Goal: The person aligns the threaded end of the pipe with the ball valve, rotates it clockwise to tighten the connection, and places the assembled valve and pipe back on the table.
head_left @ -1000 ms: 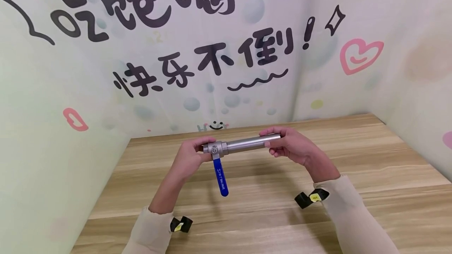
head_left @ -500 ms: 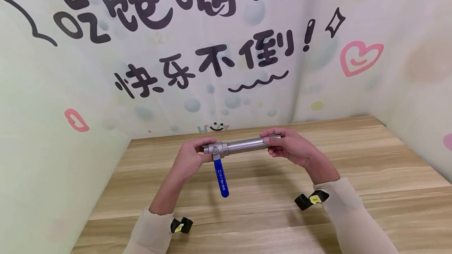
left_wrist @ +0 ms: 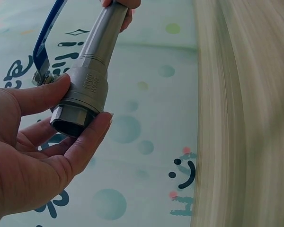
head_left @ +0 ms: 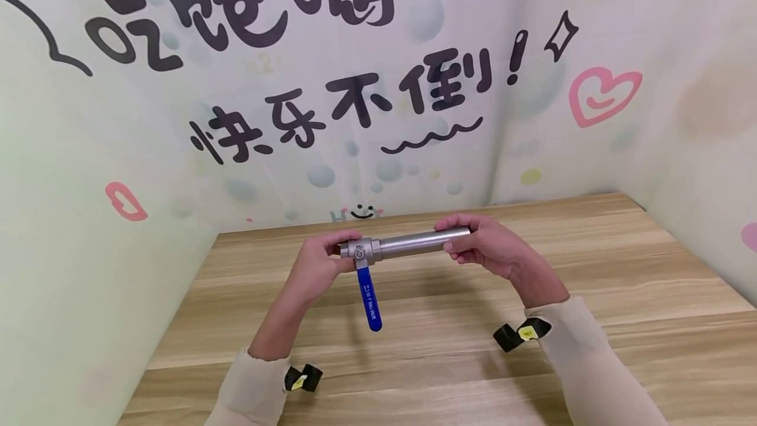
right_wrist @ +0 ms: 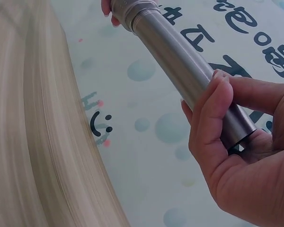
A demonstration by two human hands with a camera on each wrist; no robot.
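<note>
Head view: ball valve (head_left: 368, 248) and steel pipe (head_left: 414, 242), touching end to end, raised over the wooden table (head_left: 414, 367) at mid-frame.
Left hand (head_left: 313, 268): pinches the valve's outer end, left of centre, seemingly to steady it.
Right hand (head_left: 493, 248): grips the pipe's outer end, right of centre; opposite holds probably balance the weight.
Blue lever (head_left: 369, 298): points toward lower centre, likely to clear both hands.

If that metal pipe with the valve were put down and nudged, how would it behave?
The pipe looks like smooth, shiny metal, so it's probably stiff and perhaps a bit slippery. The thicker valve at one end likely makes that end heavier. Though the pipe is round, the blue handle sticking out sideways would probably stop it rolling far.
</note>
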